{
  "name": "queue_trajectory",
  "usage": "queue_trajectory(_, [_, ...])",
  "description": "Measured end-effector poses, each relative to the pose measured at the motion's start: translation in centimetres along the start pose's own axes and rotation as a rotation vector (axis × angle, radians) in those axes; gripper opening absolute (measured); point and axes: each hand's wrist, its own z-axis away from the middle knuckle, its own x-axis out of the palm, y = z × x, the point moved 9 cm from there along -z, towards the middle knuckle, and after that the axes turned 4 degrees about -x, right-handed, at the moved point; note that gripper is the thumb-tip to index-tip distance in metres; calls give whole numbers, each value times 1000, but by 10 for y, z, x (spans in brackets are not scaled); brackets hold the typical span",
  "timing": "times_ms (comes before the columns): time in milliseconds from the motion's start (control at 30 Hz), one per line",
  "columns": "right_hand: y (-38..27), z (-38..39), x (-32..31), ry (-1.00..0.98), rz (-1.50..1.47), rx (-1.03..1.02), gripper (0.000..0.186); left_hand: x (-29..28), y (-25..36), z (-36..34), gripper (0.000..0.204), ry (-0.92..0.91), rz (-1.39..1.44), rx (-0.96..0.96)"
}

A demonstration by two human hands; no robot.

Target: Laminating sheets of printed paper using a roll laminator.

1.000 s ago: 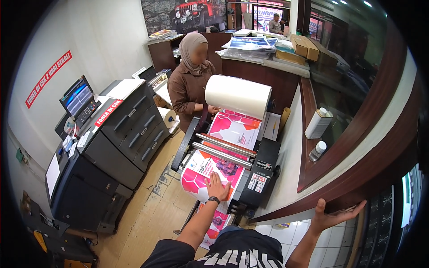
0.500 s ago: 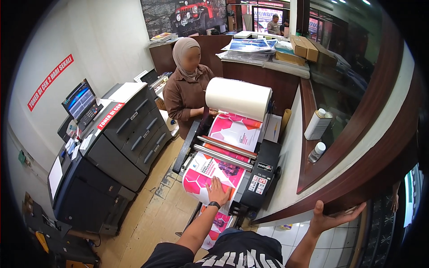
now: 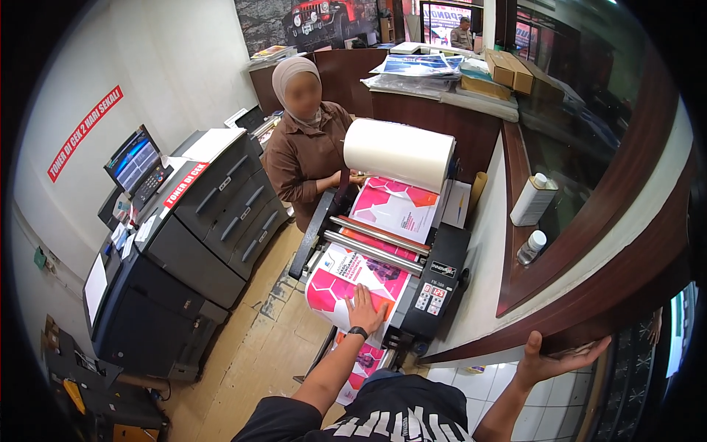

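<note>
My left hand lies flat with spread fingers on a pink, orange and white printed sheet, which curves over the near end of a black laminating machine with steel rollers. My right hand, thumb up and fingers stretched, rests against the edge of a dark wooden ledge. Beyond the rollers lies a second stretch of printed sheet beneath a large white film roll. More printed sheet shows below my left wrist.
A person in brown stands behind the machine, hands near its far-left end. A large dark printer with a screen stands left. Stacked papers and boxes top a counter. Two bottles stand on the right ledge. Another person is farther back.
The co-worker has leaned leftward and drawn their hands lower behind the roll. The view has shifted slightly. My hands remain in much the same places.
</note>
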Motion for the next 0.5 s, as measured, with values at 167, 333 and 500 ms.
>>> queue_trajectory(167, [3,1,2,-30,3,27,129,-1,1,-2,97,16,9,11])
queue_trajectory(333, [2,1,2,-30,-39,16,129,-3,-1,7,97,23,10,-10])
queue_trajectory(500, [8,4,-4,-39,21,-5,125,-7,-7,27,97,12,52,-47])
